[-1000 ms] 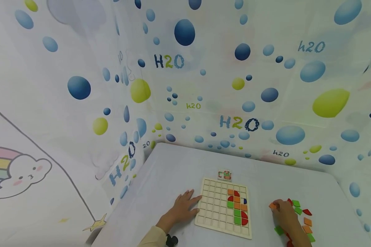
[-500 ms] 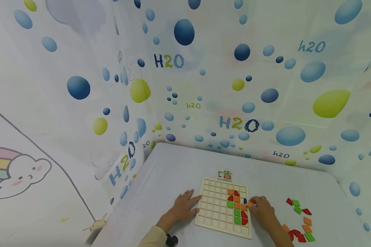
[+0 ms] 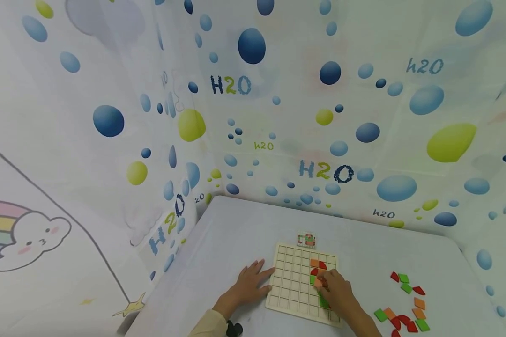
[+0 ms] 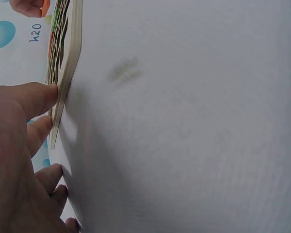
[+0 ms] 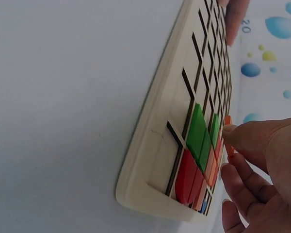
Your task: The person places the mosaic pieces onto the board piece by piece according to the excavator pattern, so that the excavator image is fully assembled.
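Observation:
A pale wooden grid board (image 3: 293, 295) lies on the white table, with orange, red, green and blue tiles set in its right-hand squares. Over those tiles, my right hand (image 3: 338, 291) pinches an orange tile (image 5: 228, 138) between thumb and fingertips. In the head view that hand hides part of the filled squares. My left hand (image 3: 249, 283) lies spread at the board's left edge, its thumb and index finger (image 4: 41, 99) touching the rim. Green tiles (image 5: 197, 138) and a red tile (image 5: 185, 177) show in the board in the right wrist view.
Right of the board, loose red, green and orange tiles (image 3: 419, 303) lie scattered on the table (image 3: 232, 224). A small patterned card (image 3: 306, 239) lies just beyond the board's far edge. A dark object (image 3: 234, 328) sits near my left wrist. Printed curtains (image 3: 286, 121) stand behind the table.
My right hand has picked an orange tile from the loose pieces and carried it left, over the board. My left hand has stayed at the board's edge.

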A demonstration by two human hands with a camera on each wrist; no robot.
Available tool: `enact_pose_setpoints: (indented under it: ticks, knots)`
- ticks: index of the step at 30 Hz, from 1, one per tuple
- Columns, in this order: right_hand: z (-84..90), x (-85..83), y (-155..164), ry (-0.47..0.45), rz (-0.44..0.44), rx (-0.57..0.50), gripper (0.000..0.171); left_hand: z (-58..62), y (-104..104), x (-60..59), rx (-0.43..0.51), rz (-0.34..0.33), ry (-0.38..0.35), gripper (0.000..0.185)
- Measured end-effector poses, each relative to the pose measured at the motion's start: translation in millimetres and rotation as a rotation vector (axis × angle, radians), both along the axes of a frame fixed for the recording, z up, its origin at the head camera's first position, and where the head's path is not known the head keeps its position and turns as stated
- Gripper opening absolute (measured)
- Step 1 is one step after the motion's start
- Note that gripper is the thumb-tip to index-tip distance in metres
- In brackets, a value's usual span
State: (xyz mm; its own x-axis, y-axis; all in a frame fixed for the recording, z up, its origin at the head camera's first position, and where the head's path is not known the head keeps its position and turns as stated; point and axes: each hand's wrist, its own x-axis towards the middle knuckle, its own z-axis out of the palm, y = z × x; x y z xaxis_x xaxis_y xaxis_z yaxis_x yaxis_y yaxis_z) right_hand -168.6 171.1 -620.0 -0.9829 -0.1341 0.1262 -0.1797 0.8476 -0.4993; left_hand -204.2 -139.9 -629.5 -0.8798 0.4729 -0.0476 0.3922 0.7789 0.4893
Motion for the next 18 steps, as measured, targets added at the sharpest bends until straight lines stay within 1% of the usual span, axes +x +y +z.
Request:
enact_pose_setpoints:
  ticks: [4, 10, 13, 18]
  knots:
    - [-0.9, 0.5, -6.3, 0.008, 0.034, 0.013, 0.017, -0.1, 0.6, -0.2, -0.002, 0.001, -0.001, 0.056]
    - [-4.9, 2.6, -9.6, 0.033, 0.085, 0.071, 0.023, -1.4, 1.0, -0.5, -0.011, 0.007, -0.003, 0.057]
    - [-6.3, 2.9, -9.9, 0.045, 0.088, 0.102, 0.024, -1.2, 1.1, 0.0, -0.008, 0.012, -0.015, 0.057]
    - [-5.1, 2.9, -10.0, 0.057, 0.092, 0.147, 0.023, -2.6, 1.1, -0.5, -0.009, 0.006, -0.01, 0.057]
